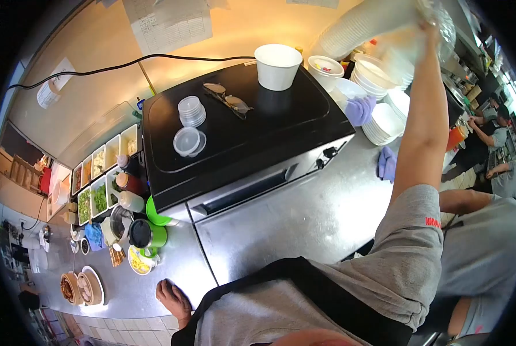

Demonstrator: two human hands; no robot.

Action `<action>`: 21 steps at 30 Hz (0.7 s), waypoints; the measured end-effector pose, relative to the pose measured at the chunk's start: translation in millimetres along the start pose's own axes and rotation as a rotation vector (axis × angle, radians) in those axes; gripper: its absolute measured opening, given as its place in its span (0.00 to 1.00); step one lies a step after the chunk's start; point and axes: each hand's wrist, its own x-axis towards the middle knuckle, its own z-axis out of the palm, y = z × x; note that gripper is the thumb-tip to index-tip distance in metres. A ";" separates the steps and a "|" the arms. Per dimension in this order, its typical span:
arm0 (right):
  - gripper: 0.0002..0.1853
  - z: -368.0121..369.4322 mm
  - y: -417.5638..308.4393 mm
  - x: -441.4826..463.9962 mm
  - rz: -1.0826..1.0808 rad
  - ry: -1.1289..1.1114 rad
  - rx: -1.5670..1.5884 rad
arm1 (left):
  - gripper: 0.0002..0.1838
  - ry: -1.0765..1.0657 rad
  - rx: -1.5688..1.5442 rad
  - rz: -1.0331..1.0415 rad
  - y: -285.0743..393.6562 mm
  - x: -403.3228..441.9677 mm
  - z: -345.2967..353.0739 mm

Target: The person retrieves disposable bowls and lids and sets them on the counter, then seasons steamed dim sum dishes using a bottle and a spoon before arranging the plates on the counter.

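Note:
My left hand (173, 299) rests on the near edge of the steel counter (258, 230), holding nothing, its fingers slightly bent. At the upper right my right hand (428, 32) is stretched up beside a long nested stack of translucent plastic containers (356, 29) and a clear plastic bag (444, 37). Motion and the plastic blur its fingers, so its grip does not show. Below that arm stand stacks of white bowls (382, 124). A white paper tub (278, 68) sits on the black oven (240, 124), with eyeglasses (228, 101) and small clear cups (191, 111) nearby.
Trays of chopped toppings (99, 199), sauce bottles (131, 200) and a green lidded container (148, 233) line the oven's left side. Bamboo steamers (88, 288) stand farther left. Purple cloths (387, 164) lie at the right. Another person (483, 248) stands close on my right.

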 end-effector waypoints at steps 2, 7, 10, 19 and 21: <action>0.35 -36.4 -1.0 20.4 0.047 0.017 0.021 | 0.19 0.011 -0.029 0.011 1.2 0.1 -2.2; 0.38 -130.4 -19.0 61.8 0.195 -0.234 0.322 | 0.22 0.067 -0.182 -0.001 -8.3 -7.1 1.3; 0.38 -193.4 -49.6 47.5 0.093 -0.318 0.282 | 0.23 0.138 -0.270 0.073 -8.8 -10.9 -2.2; 0.38 -325.3 -141.4 -14.8 -0.223 -0.754 0.089 | 0.24 0.144 -0.563 0.412 39.4 -3.6 -19.2; 0.38 -340.7 -152.9 -33.5 -0.255 -0.867 0.082 | 0.24 0.092 -0.659 0.508 63.4 8.2 -31.9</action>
